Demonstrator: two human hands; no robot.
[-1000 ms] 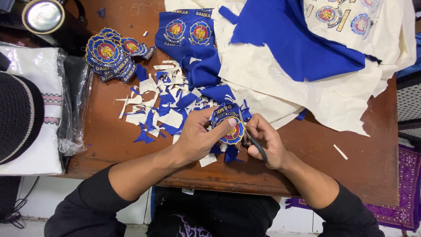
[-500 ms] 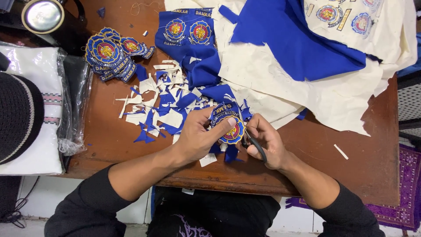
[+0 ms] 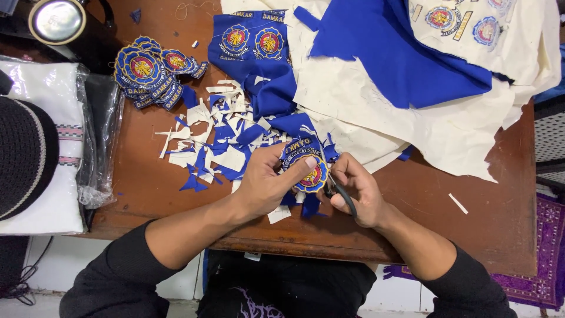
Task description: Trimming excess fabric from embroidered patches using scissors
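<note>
I am holding a round embroidered badge [image 3: 306,166] in my left hand [image 3: 268,182], thumb pressing flat on its stitched face and the fingers curling shut around its near edge, so the badge is sitting just above the wooden table [image 3: 494,206] near the front edge. My right hand [image 3: 356,191] is closing around the dark handles of a pair of scissors [image 3: 338,188], whose blades are meeting the badge's right rim; the blades are mostly hiding behind my fingers, so I cannot tell how far they are standing apart. The badge is showing a blue border, a gold ring and a red centre, with ragged blue cloth hanging from its lower edge. Just beyond my left hand, a litter of offcuts [image 3: 218,138] is lying, thin cream and blue slivers, angular and flat. Further left, a stack of finished badges [image 3: 147,70] is fanning out. Cream backing cloth [image 3: 365,106] and a smooth blue fabric sheet [image 3: 400,53] are spreading across the far right.
</note>
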